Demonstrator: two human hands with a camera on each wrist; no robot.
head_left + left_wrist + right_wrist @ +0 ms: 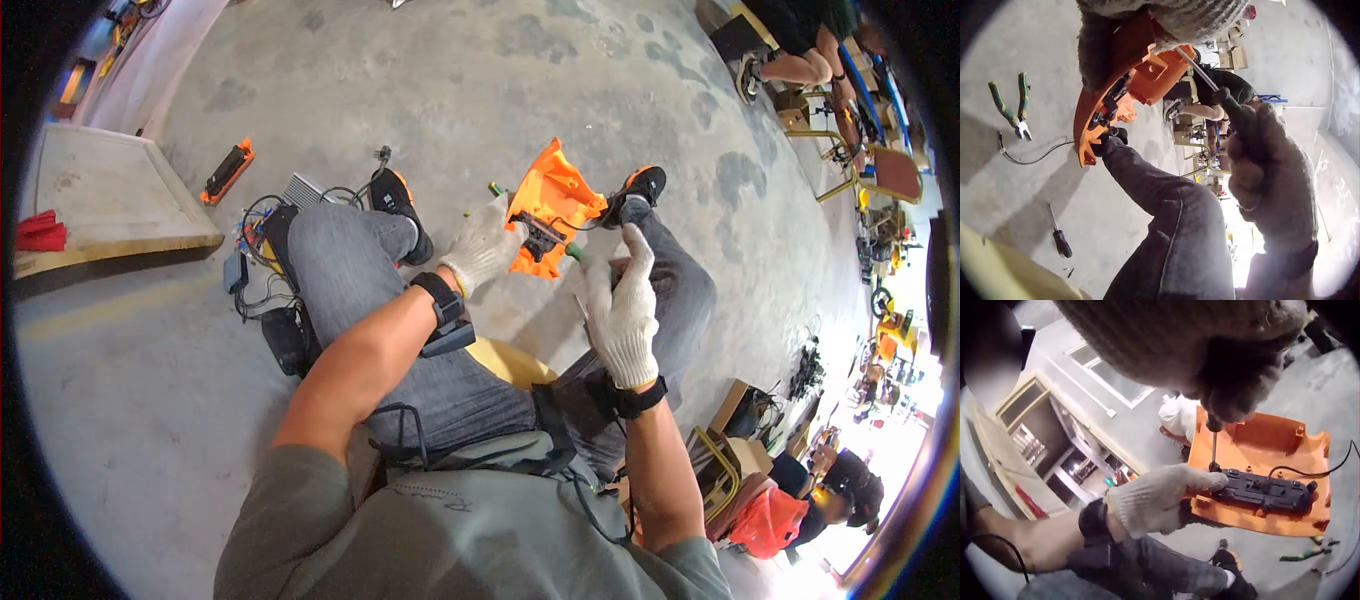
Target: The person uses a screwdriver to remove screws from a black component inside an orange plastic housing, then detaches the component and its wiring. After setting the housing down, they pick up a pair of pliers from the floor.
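My gloved left hand (482,245) grips the edge of an orange plastic cover (562,192), held up above the floor between my knees. Fixed to its inner side is a long black module (1266,491) with a thin black cable. In the right wrist view, the left thumb lies on the module's near end. My gloved right hand (622,315) grips the dark green handle of a screwdriver (1241,119). Its metal shaft (1214,449) points at the module's end, beside the left thumb; in the left wrist view the tip is hidden behind the cover and glove.
On the floor lie green-handled pliers (1010,109) and a dark-handled screwdriver (1062,244). A black and orange part (228,172) rests farther left, near a pale wooden board (110,190) with a red cloth (40,232). Cables surround a black pouch (287,338). Another person's leg (800,68) shows upper right.
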